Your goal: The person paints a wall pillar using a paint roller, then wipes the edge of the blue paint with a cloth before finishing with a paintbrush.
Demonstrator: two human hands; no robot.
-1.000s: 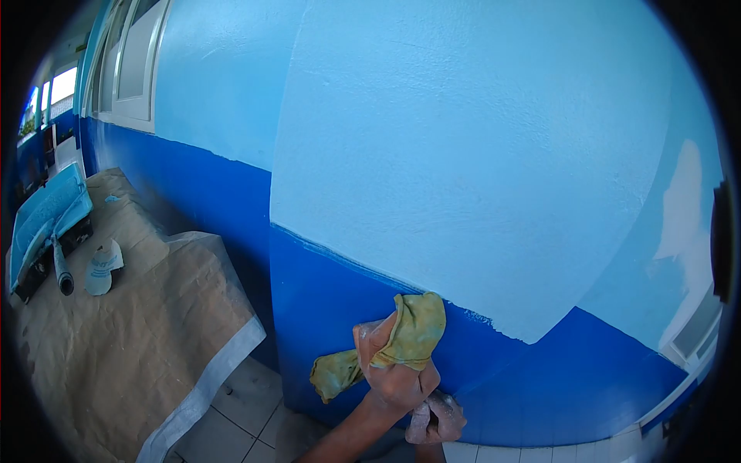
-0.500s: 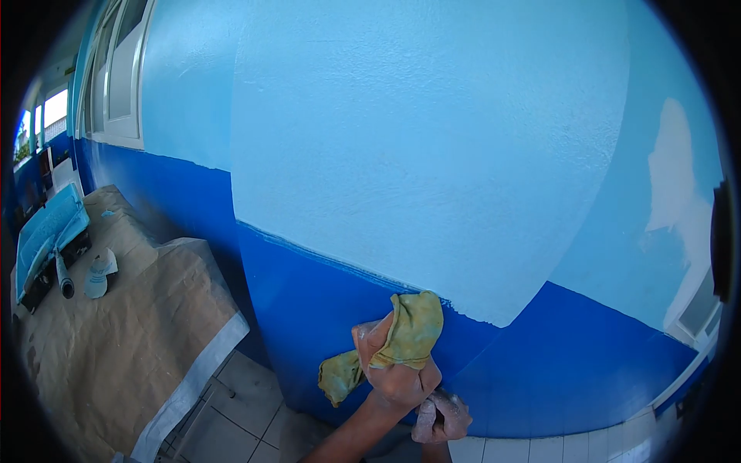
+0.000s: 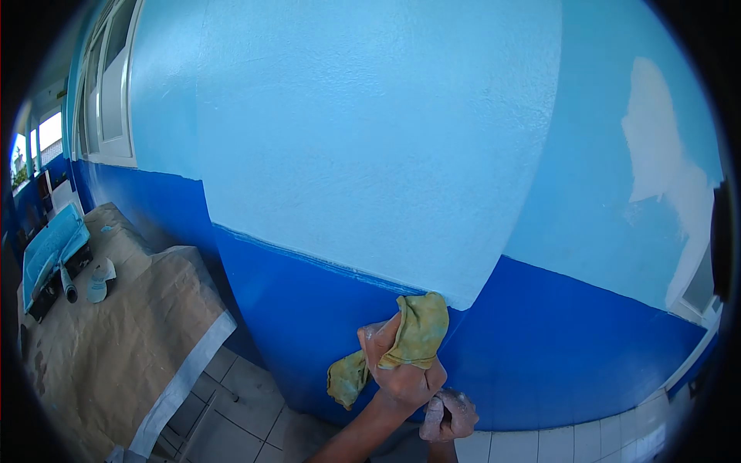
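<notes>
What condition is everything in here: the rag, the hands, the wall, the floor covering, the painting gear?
yellow rag: crumpled, pressed against the wall.
left hand: closed on the yellow rag.
right hand: paint-smeared, curled shut below the left.
wall: light blue above, dark blue below.
drop sheet: spread over the tiles.
paint tray: lying on the drop sheet.

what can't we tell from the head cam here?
- Other hand, low in the head view: mostly behind the hand that grips the rag; whether it holds anything cannot be told.
- Wall under the rag: covered by rag and hand.
- Things on the floor sheet at far left, by the tray: too small and warped by the lens to name.
- Which arm is which: forearm cut off by the bottom edge.
</notes>
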